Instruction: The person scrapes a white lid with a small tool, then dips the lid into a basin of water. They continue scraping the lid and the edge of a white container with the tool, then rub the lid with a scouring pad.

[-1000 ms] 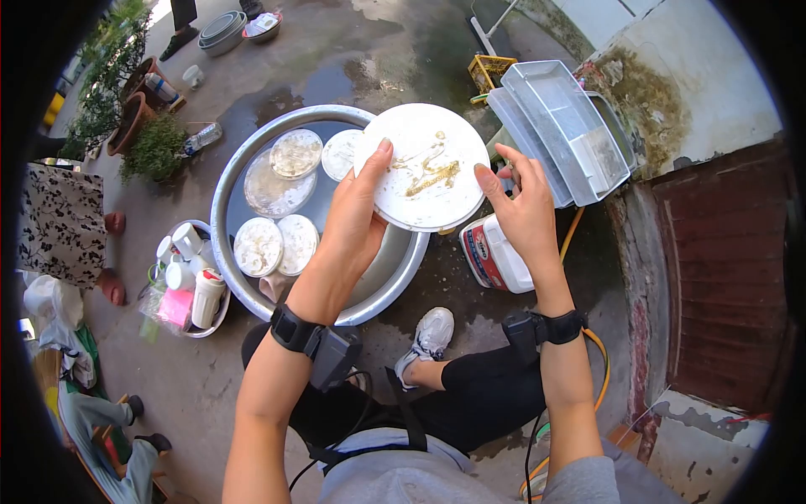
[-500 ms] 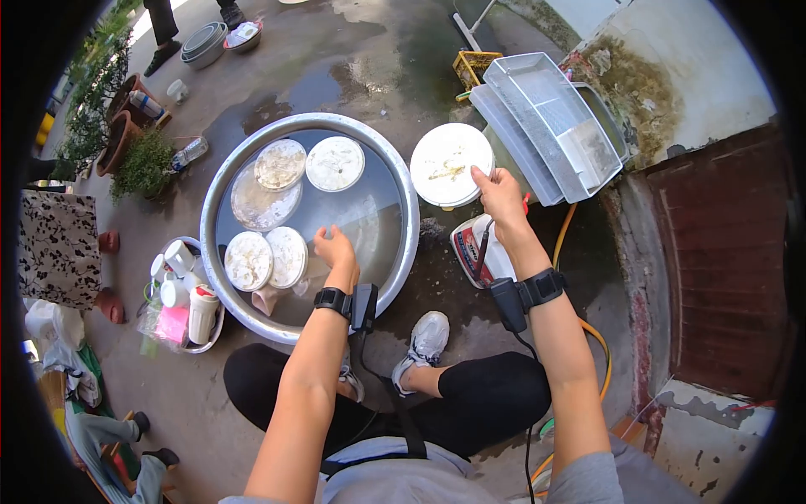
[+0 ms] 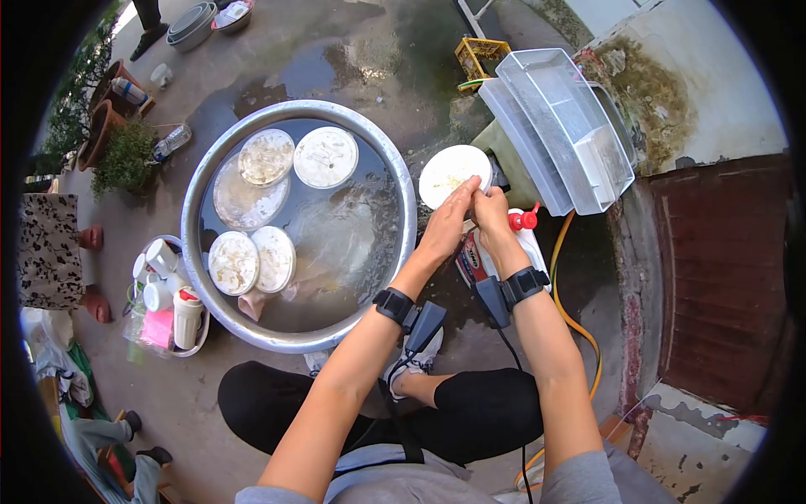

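A round white lid [image 3: 449, 175] with a yellowish smear is held up to the right of the big metal basin. My right hand [image 3: 495, 220] grips its near edge with closed fingers. Stretched out across the lid's near side, the fingers of my left hand [image 3: 450, 220] touch its surface. In the basin [image 3: 195, 286], several stained round lids lie in murky water, one of them a white lid [image 3: 326, 158] near the far rim. Partly hidden under my right wrist is a white bottle [image 3: 531, 245] with a red cap and a printed label.
Translucent plastic bins [image 3: 562, 126] lean at the right beside a yellow crate [image 3: 481, 60]. A yellow hose [image 3: 564, 298] runs along the ground. Left of the basin stands a bowl of white cups [image 3: 157, 296]. Potted plants [image 3: 126, 164] and other people's legs are farther left.
My left hand has left the basin and moved right onto the lid. The lid now looks more tilted, and the basin's water is rippled and foamy.
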A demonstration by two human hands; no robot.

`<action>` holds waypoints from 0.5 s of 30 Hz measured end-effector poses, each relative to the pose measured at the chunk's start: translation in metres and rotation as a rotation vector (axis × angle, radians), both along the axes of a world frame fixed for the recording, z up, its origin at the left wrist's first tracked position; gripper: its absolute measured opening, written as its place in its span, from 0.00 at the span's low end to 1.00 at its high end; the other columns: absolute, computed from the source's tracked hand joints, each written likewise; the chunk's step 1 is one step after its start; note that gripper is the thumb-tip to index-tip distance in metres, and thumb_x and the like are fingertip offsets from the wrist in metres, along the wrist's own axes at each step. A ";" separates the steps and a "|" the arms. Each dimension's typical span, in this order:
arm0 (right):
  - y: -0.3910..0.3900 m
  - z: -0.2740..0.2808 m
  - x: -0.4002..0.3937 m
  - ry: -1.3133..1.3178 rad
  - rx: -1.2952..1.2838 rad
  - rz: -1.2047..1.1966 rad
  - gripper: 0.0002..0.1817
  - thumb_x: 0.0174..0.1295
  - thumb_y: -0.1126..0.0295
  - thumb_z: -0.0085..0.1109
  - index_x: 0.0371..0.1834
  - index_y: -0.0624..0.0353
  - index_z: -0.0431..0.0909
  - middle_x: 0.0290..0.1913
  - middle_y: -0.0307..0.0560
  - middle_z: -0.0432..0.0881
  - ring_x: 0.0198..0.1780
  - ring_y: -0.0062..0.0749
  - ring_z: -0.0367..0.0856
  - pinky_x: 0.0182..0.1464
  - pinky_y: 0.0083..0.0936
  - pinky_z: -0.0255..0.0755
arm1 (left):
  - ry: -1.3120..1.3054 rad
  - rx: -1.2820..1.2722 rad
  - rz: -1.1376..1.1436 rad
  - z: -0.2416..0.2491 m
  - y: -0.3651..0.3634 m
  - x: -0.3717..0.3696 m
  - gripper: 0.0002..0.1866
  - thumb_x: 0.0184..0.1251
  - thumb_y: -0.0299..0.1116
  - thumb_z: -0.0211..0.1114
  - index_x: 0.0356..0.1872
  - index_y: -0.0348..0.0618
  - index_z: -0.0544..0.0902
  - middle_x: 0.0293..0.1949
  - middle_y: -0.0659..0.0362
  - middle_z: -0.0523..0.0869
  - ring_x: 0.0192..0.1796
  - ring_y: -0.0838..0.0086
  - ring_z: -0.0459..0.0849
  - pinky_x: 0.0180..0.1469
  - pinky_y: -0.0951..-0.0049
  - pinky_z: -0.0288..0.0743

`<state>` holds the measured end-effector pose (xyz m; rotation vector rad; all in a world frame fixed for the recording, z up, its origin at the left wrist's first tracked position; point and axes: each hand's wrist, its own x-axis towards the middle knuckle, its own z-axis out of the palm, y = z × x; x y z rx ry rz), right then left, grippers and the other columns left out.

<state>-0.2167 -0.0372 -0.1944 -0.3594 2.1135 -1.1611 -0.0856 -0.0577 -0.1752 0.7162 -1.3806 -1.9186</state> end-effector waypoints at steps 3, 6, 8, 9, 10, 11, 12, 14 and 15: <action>0.009 0.006 -0.006 -0.220 -0.262 -0.039 0.16 0.71 0.67 0.65 0.52 0.70 0.78 0.44 0.52 0.86 0.46 0.32 0.85 0.46 0.30 0.77 | -0.213 -0.342 -0.066 -0.016 0.004 -0.009 0.29 0.87 0.48 0.39 0.81 0.49 0.64 0.83 0.53 0.60 0.85 0.56 0.53 0.83 0.49 0.43; 0.018 0.021 -0.010 -0.145 -0.149 0.018 0.15 0.71 0.68 0.65 0.52 0.69 0.77 0.45 0.50 0.84 0.41 0.26 0.82 0.42 0.25 0.75 | -0.618 -0.548 0.035 -0.025 0.001 -0.008 0.30 0.85 0.50 0.44 0.80 0.48 0.65 0.82 0.49 0.59 0.84 0.44 0.52 0.81 0.41 0.45; 0.023 0.025 -0.004 -0.125 -0.207 -0.043 0.13 0.71 0.68 0.66 0.47 0.66 0.76 0.37 0.42 0.81 0.34 0.19 0.75 0.34 0.22 0.69 | -0.685 -0.532 0.090 -0.041 -0.007 -0.006 0.29 0.84 0.50 0.46 0.79 0.47 0.66 0.82 0.49 0.61 0.83 0.44 0.53 0.81 0.40 0.46; 0.022 0.030 -0.003 -0.128 -0.208 -0.044 0.13 0.71 0.68 0.66 0.47 0.66 0.76 0.37 0.42 0.81 0.34 0.19 0.75 0.34 0.22 0.69 | -0.755 -0.515 0.148 -0.055 -0.012 -0.003 0.29 0.84 0.49 0.47 0.77 0.45 0.68 0.81 0.48 0.62 0.83 0.44 0.54 0.80 0.40 0.47; 0.023 0.035 -0.003 -0.150 -0.178 -0.034 0.12 0.71 0.68 0.66 0.46 0.66 0.76 0.36 0.40 0.80 0.32 0.18 0.73 0.33 0.22 0.67 | -0.770 -0.465 0.321 -0.074 -0.019 0.006 0.28 0.83 0.47 0.49 0.75 0.44 0.70 0.80 0.47 0.63 0.82 0.44 0.56 0.80 0.40 0.48; 0.025 0.038 -0.006 -0.169 -0.149 -0.026 0.12 0.71 0.68 0.66 0.44 0.66 0.76 0.34 0.38 0.79 0.31 0.17 0.71 0.32 0.22 0.66 | -0.778 -0.413 0.492 -0.089 -0.026 0.018 0.26 0.83 0.45 0.51 0.74 0.42 0.71 0.79 0.47 0.65 0.81 0.43 0.57 0.80 0.40 0.48; 0.026 0.038 -0.006 -0.168 -0.148 -0.032 0.12 0.71 0.68 0.66 0.44 0.66 0.76 0.34 0.38 0.79 0.31 0.17 0.71 0.32 0.22 0.66 | -0.817 -0.415 0.599 -0.090 -0.029 0.032 0.26 0.82 0.43 0.54 0.73 0.41 0.72 0.78 0.46 0.66 0.81 0.43 0.58 0.80 0.40 0.49; 0.019 0.035 0.001 -0.125 -0.161 -0.061 0.10 0.74 0.66 0.63 0.43 0.59 0.73 0.23 0.28 0.69 0.18 0.11 0.58 0.19 0.20 0.48 | -0.871 -0.299 0.791 -0.101 -0.035 0.066 0.27 0.79 0.42 0.59 0.72 0.41 0.72 0.78 0.45 0.66 0.81 0.42 0.57 0.80 0.40 0.49; 0.019 0.034 0.003 -0.131 -0.162 -0.061 0.10 0.74 0.66 0.63 0.43 0.59 0.73 0.23 0.28 0.69 0.18 0.11 0.58 0.19 0.20 0.48 | -0.883 -0.178 0.875 -0.110 -0.039 0.083 0.28 0.77 0.42 0.62 0.73 0.42 0.72 0.79 0.45 0.64 0.81 0.42 0.56 0.80 0.40 0.48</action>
